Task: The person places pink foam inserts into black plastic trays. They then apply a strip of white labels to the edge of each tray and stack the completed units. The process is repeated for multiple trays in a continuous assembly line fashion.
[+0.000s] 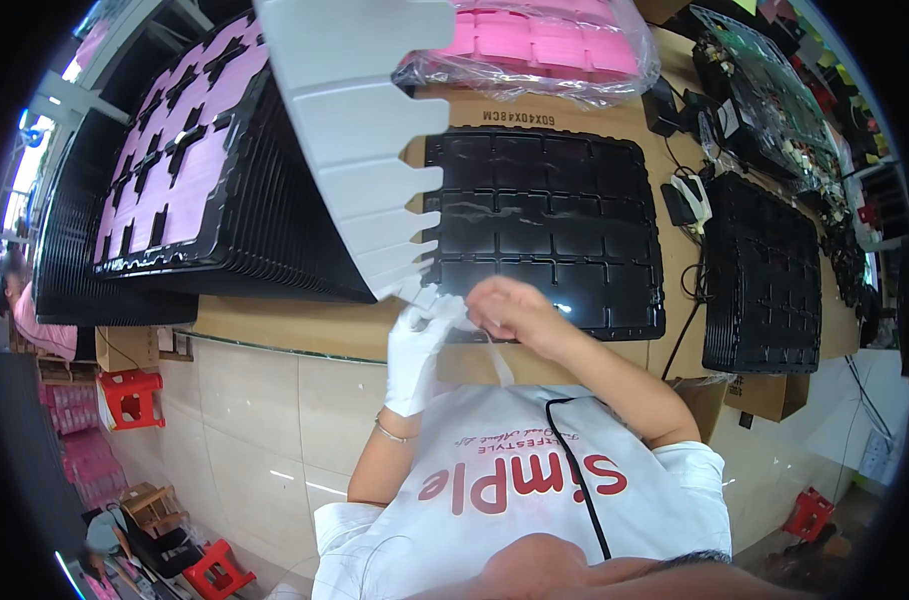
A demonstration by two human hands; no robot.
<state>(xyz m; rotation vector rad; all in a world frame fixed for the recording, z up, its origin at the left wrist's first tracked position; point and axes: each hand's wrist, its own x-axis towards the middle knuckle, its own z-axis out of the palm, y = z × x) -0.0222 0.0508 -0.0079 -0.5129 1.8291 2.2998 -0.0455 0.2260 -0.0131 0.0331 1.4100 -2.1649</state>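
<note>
A long pale grey sheet (349,140) with a notched right edge slants down from the top of the view to my hands. My left hand (412,362), in a white glove, is closed on its lower end. Beside it my bare right hand (514,312) has its fingers curled together at the same end; what they pinch is too small to make out. Below the fingertips hangs a thin whitish strip (498,362). Just beyond my hands lies a black plastic tray (554,240) with shallow compartments, partly covered by the sheet.
Stacked black trays (284,200) with pink sheets (164,150) rise at the left. Bagged pink pieces (544,45) lie at the back. On the right are another black tray (764,275), a cable (686,335) and electronic boards (774,90). Red stools (129,400) stand on the floor.
</note>
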